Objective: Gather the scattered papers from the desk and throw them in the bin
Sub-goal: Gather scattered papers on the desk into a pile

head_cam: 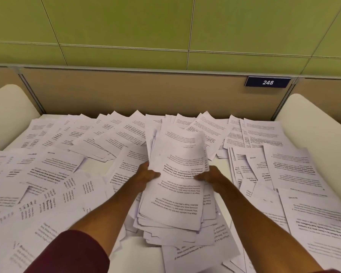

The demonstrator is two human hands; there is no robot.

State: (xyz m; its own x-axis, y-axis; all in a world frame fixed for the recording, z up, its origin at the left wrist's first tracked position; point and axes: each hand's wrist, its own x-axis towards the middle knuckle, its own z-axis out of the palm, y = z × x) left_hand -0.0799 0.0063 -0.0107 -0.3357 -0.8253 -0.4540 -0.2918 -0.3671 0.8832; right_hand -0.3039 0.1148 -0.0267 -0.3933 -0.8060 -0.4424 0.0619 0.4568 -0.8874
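Barely started imo. The left hand (147, 174) and right hand (210, 177) grip one thick stack of printed sheets (177, 196) dead centre, thumbs on top. Loose printed pages (47, 170) cover the desk (142, 259) from 9 o'clock round to 3. No bin in sight.

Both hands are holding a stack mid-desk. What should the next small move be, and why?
Probably free the right hand and slide the loose sheets just right of the stack onto it, while the left hand holds it. Many sheets lie scattered on the desk, and no bin is in view.
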